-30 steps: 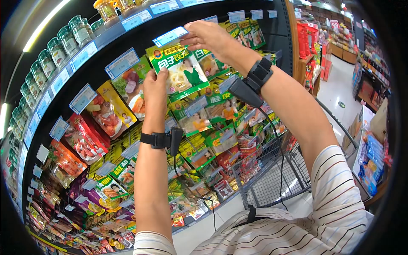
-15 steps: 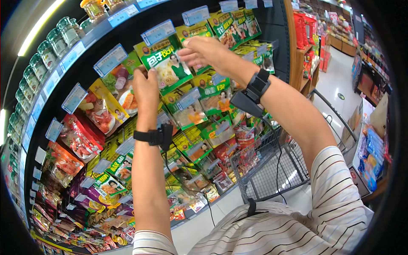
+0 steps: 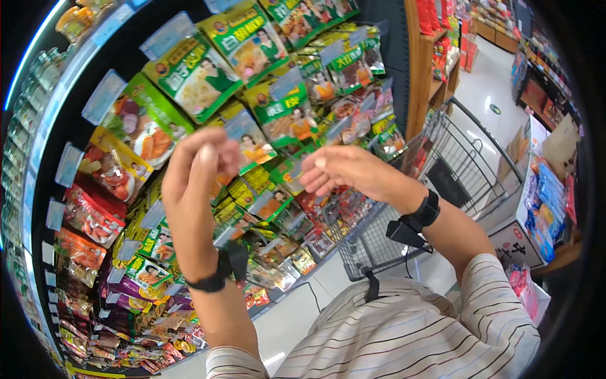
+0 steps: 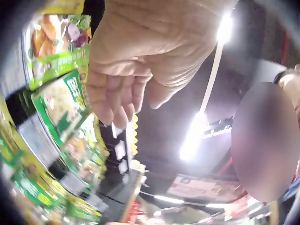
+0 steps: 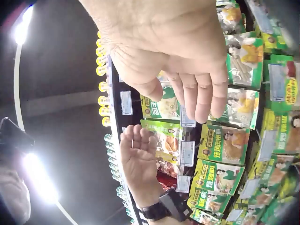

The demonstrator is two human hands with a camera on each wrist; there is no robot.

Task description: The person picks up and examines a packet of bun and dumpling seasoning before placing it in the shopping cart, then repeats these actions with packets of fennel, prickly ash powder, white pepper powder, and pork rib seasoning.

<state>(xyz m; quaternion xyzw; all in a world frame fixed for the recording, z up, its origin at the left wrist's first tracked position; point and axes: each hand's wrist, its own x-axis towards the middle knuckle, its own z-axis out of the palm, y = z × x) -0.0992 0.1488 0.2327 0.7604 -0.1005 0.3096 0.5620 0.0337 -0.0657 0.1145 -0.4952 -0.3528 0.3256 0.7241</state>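
Note:
Both hands hover empty before a rack of hanging seasoning packets. My left hand (image 3: pixel 192 196) has loosely bent, somewhat blurred fingers; in the left wrist view its palm and bare fingers show. Up and to its right, in the head view, hangs a green-and-yellow packet (image 3: pixel 194 79) picturing dumplings, under a price tag (image 3: pixel 167 38). A similar packet (image 3: pixel 246 41) hangs to the right of that one. My right hand (image 3: pixel 353 172) is held out with relaxed fingers, overlapping the lower packets in this view. The right wrist view shows both palms holding nothing.
A wire shopping cart (image 3: pixel 442 170) stands at the right beside the rack. Glass jars (image 3: pixel 44 72) line the shelf at upper left. Boxes with blue bags (image 3: pixel 546 202) stand at the far right, near the aisle floor (image 3: pixel 483 95).
My left hand has let go of the dumpling packet's left edge and dropped lower. The right hand has come down from the price tag and packet. The head view has shifted, too.

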